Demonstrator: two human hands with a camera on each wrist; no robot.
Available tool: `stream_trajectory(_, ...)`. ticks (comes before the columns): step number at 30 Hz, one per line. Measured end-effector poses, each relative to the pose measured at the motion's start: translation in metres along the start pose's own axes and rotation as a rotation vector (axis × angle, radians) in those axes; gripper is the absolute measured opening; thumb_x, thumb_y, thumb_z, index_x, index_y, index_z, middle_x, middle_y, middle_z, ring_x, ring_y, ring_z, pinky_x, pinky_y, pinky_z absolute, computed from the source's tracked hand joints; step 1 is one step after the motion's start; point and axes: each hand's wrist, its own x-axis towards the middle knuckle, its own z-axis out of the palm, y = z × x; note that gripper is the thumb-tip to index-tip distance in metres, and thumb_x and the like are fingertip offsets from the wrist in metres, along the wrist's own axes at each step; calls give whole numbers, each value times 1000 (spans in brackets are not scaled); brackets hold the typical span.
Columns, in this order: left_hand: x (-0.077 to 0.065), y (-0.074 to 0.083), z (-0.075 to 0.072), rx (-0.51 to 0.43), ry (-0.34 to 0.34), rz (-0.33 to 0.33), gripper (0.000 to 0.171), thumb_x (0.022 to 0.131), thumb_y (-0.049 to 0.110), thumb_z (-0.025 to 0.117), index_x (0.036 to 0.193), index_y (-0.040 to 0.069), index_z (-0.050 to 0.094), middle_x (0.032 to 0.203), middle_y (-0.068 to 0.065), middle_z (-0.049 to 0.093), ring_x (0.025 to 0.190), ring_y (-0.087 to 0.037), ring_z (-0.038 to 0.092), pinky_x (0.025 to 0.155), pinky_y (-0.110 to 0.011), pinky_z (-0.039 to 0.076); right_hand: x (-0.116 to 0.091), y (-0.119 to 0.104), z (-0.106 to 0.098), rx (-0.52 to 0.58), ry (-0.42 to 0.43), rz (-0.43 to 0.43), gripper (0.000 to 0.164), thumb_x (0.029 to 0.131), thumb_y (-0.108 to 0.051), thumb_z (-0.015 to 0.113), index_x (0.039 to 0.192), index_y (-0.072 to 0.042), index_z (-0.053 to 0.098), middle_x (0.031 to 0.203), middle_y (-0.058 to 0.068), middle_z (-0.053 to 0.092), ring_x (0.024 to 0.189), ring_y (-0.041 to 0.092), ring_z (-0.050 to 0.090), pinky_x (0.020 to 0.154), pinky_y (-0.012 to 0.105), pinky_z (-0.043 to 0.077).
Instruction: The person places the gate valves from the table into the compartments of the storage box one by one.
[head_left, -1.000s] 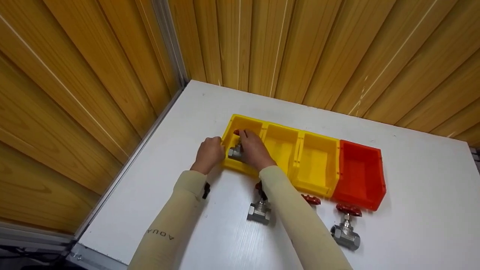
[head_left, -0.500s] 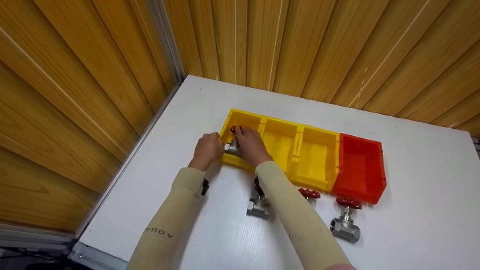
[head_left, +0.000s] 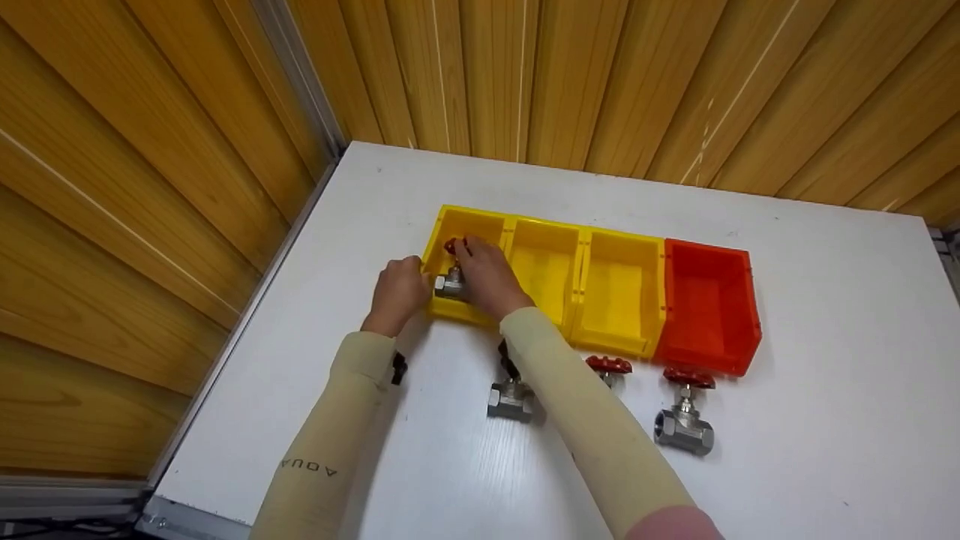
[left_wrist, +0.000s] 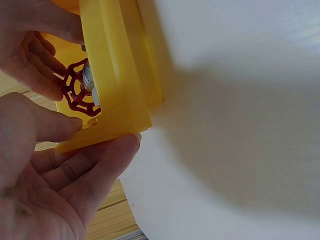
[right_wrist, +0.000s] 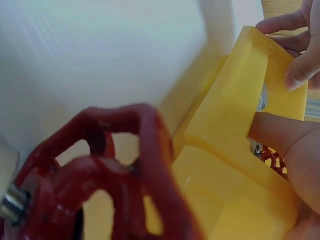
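Observation:
My left hand point(head_left: 401, 295) pinches the left wall of the leftmost yellow bin point(left_wrist: 117, 85), thumb and fingers on opposite sides of it. Inside that bin is a metal valve point(head_left: 450, 286) with a red handwheel point(head_left: 451, 245). My right hand point(head_left: 491, 281) reaches over the bin's right part and grips this valve, fingers beside the handwheel. In the right wrist view the right thumb point(right_wrist: 282, 132) goes in over the bin's front lip, and most of the valve is hidden behind the yellow wall.
Two more yellow bins point(head_left: 624, 281) and a red bin point(head_left: 705, 300) continue the row rightward. In front stand a valve point(head_left: 510, 401) near my right sleeve, one mostly hidden with a red handwheel point(head_left: 609, 364), and another valve point(head_left: 684, 431). Wooden panels point(head_left: 562, 82) border the white table point(head_left: 825, 337).
The head view has shifted and turned slightly, so everything sits a little higher and further left. Both hands keep nearly the same hold on the bin and the valve.

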Motion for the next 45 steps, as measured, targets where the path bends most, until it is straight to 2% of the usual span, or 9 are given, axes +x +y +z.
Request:
stream_trajectory(6,-4,-3,0,18,20,18,31,96,18,56,116,-5,62,107,-19,69,76,-22,60,67,-33,51,-2,4,-3,178,-61,4,75,89,-22,70,152,-16,30,159,8,24,145,28,28,117,40,28)
stream_trajectory(13,-4,-1,1,-9,-17,-25,31,97,18,55,119,-3,61,108,-18,68,76,-22,58,64,-30,47,-7,5,-11,282,-64,38,71,89,-27,69,150,-19,33,161,4,21,145,25,30,115,39,32)
stream_trajectory(21,-2,-1,5,-16,-40,-50,32,97,18,56,122,-2,60,111,-17,67,79,-23,59,67,-30,49,-17,4,-22,366,-42,75,73,89,-31,70,150,-18,33,161,2,22,146,24,29,115,40,31)
stream_trajectory(29,-1,-1,6,-26,-32,-41,32,97,18,56,121,-2,60,110,-17,67,78,-22,59,64,-30,48,-22,9,-30,372,-17,90,73,88,-34,70,150,-20,33,160,1,23,146,23,29,115,41,31)
stream_trajectory(36,1,-1,9,-17,-17,-28,31,97,20,55,118,-2,62,107,-16,68,78,-21,60,65,-30,48,-27,14,-34,417,-30,147,77,86,-45,68,150,-29,30,161,-6,21,148,20,25,116,40,30)
stream_trajectory(42,2,0,11,-18,-27,-38,29,97,19,54,116,-2,62,101,-15,68,73,-22,57,60,-29,45,-33,19,-36,423,18,111,73,88,-34,70,150,-25,32,161,-1,22,148,22,25,115,41,31)
stream_trajectory(45,3,0,12,-10,-31,-38,27,97,18,54,114,-2,62,98,-15,67,72,-22,56,60,-29,44,-37,21,-38,415,37,91,73,88,-34,69,150,-24,32,161,-2,23,148,22,25,115,40,32)
